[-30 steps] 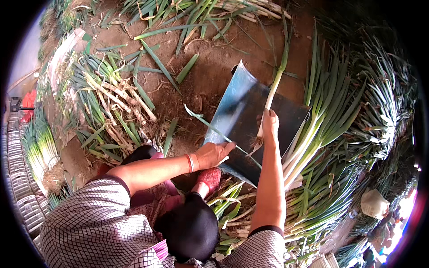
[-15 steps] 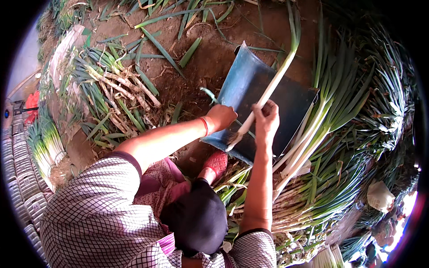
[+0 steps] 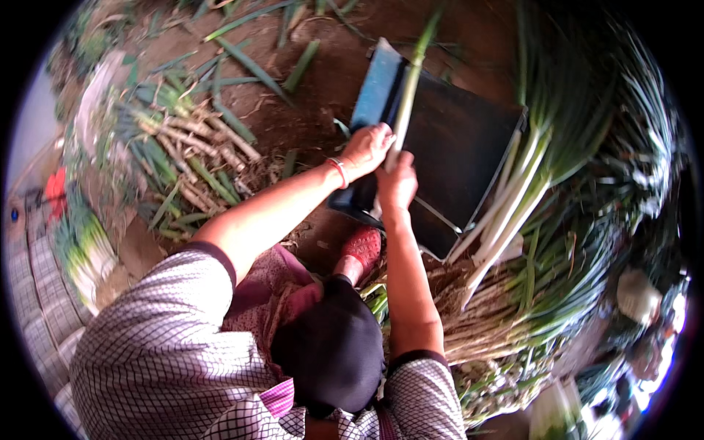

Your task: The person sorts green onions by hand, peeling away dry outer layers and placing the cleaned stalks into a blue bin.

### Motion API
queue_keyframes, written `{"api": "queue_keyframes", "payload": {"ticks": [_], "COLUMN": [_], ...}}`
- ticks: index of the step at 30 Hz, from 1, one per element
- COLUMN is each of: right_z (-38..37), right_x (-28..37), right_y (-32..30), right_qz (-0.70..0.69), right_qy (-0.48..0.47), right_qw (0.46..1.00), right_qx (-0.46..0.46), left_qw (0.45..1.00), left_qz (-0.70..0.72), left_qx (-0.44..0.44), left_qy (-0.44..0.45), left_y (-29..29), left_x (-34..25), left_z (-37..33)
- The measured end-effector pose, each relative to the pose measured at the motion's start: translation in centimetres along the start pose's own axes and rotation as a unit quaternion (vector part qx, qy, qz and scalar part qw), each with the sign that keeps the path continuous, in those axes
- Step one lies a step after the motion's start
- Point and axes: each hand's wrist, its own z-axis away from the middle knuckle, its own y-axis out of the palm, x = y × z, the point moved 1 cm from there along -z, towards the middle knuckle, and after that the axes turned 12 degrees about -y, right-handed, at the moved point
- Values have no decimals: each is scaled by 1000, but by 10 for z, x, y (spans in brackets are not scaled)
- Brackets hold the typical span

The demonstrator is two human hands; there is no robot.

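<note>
We grip one long green onion stalk (image 3: 408,88) with both hands closed on its pale lower end, left hand (image 3: 367,149) just above right hand (image 3: 397,183), over a dark board (image 3: 462,147) on the soil, more stalks (image 3: 528,213) piled just beside it

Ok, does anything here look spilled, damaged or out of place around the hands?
Nothing stands out as damaged. Both hands, left hand and right hand, grip one green onion stalk over a dark board. Loose leaves and trimmings lie strewn over the dirt to the left, untidy but not spilled from anything.
</note>
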Motion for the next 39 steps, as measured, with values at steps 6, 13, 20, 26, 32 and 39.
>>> {"api": "queue_keyframes", "payload": {"ticks": [6,13,20,26,32,39], "right_z": [7,21,46,82,65,-83], "right_x": [-3,-79,-199,-53,51,8], "right_y": [-11,-211,-222,-248,-206,-60], "right_qz": [-12,67,251,81,-202,-198], "right_qy": [-116,20,146,8,-30,-45], "right_qw": [993,962,954,975,956,977], "right_qx": [36,-265,-79,-206,-209,-69], "left_qw": [989,984,981,973,978,985], "left_qz": [-103,-158,-114,-151,-152,-160], "left_qx": [90,75,113,84,65,56], "left_qy": [-63,-11,-112,-154,-124,-45], "left_y": [11,13,24,5,11,19], "left_x": [8,11,16,8,14,16], "left_z": [-22,-24,-32,-28,-25,-26]}}
